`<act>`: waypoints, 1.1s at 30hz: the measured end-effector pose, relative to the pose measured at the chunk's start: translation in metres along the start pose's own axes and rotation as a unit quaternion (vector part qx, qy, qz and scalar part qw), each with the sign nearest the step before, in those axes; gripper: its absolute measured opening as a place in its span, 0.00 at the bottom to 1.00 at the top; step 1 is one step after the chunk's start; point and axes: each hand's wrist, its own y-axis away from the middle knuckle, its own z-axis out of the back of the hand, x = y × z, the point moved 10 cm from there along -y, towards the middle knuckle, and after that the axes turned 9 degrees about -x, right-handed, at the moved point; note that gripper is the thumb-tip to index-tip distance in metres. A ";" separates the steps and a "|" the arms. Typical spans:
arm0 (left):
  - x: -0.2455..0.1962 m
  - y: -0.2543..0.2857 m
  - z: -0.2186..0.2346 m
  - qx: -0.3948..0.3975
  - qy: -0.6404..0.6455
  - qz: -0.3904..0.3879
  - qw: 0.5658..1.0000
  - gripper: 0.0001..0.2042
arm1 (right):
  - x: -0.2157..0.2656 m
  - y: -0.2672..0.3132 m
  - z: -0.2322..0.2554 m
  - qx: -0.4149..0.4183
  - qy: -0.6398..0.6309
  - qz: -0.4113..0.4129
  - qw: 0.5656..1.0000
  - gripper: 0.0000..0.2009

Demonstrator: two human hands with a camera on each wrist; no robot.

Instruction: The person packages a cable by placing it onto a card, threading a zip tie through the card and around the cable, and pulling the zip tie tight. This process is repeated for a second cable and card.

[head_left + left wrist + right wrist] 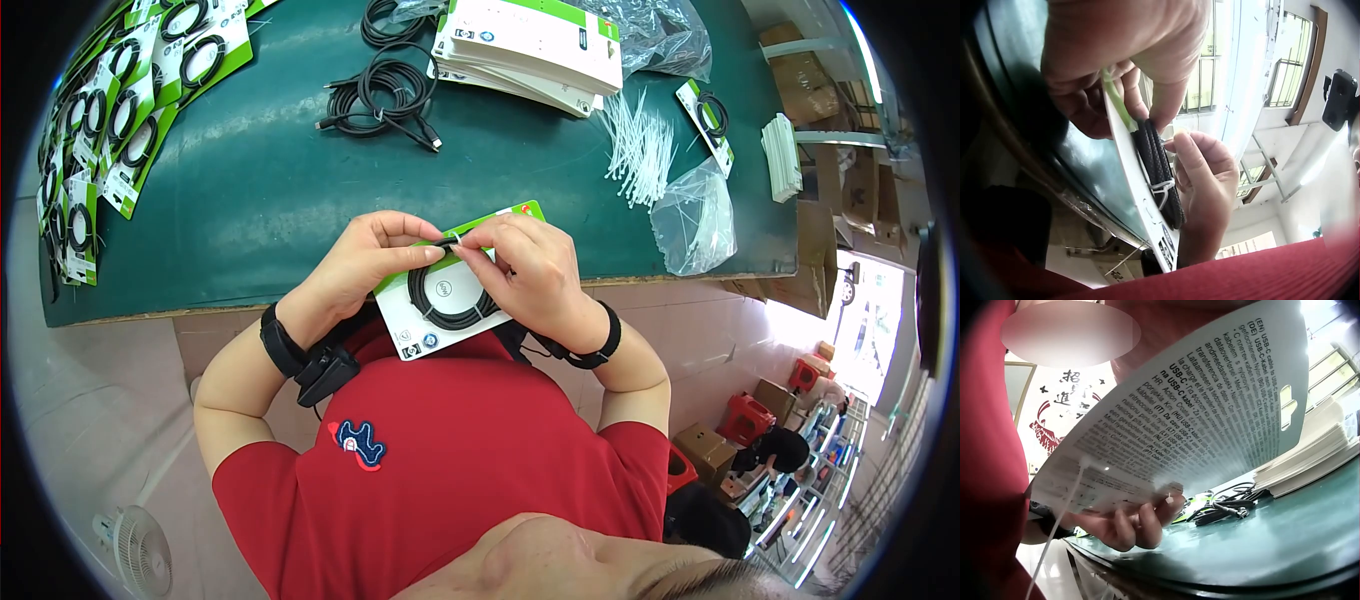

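Note:
A white and green cardboard card point(400, 325) is held at a tilt in front of the red shirt, past the table's near edge. Against its printed face lies a coiled black braided cable point(455, 322), and a white cable tie point(1163, 186) loops round the coil in the left wrist view. My left hand point(375, 258) grips the card and the top of the coil between thumb and fingers. Thumb and fingertips of my right hand point(533, 268) pinch a cable tie end at the coil's top. The card's text-covered back point(1191, 406) faces the right wrist camera, with a thin white tie tail point(1063, 522) hanging down.
On the green table point(270, 150), carded cables point(125, 110) are heaped at left. Loose black cables point(385, 95) and a card stack point(535, 45) lie at the back. White cable ties point(638, 150), a plastic bag point(697, 225) and another carded cable point(708, 120) are at right.

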 end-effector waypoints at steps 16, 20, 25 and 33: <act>-0.011 0.004 0.003 -0.006 0.002 -0.025 1.000 0.10 | 0.003 -0.013 0.011 0.037 0.005 -0.012 0.999 0.06; -0.037 0.011 0.014 -0.028 0.026 -0.081 0.996 0.11 | -0.064 -0.010 0.083 -0.193 -0.148 -0.189 0.951 0.09; -0.059 0.009 0.010 -0.018 0.110 -0.136 0.984 0.12 | -0.082 -0.004 0.023 -0.028 -0.167 -0.196 0.966 0.14; -0.059 0.003 -0.006 0.012 0.148 -0.134 0.980 0.13 | -0.080 0.015 -0.032 0.089 -0.265 -0.152 0.948 0.22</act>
